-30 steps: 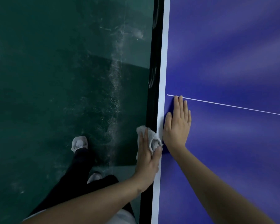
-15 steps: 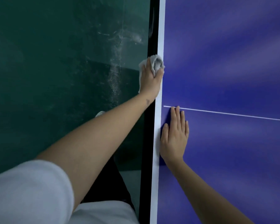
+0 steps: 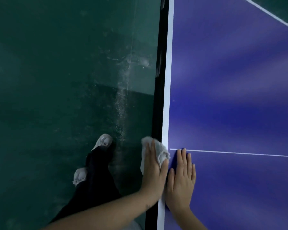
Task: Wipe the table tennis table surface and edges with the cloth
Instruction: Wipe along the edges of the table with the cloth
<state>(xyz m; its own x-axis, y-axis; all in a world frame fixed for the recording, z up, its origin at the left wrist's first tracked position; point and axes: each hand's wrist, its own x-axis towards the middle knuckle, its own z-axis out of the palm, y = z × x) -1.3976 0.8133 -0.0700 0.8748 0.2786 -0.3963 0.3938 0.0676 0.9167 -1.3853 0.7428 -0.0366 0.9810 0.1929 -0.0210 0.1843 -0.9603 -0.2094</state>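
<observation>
I see left hand (image 3: 154, 171) gripping crumpled white cloth (image 3: 160, 151) over table tennis table (image 3: 231, 97) edge; right hand (image 3: 181, 178) flat, released, on blue top

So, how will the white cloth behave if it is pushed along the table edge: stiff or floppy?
Probably floppy: the cloth bunches and folds over the table edge under the left hand. Likely light, since a loose corner hangs free. It should slide easily on the smooth edge.
</observation>
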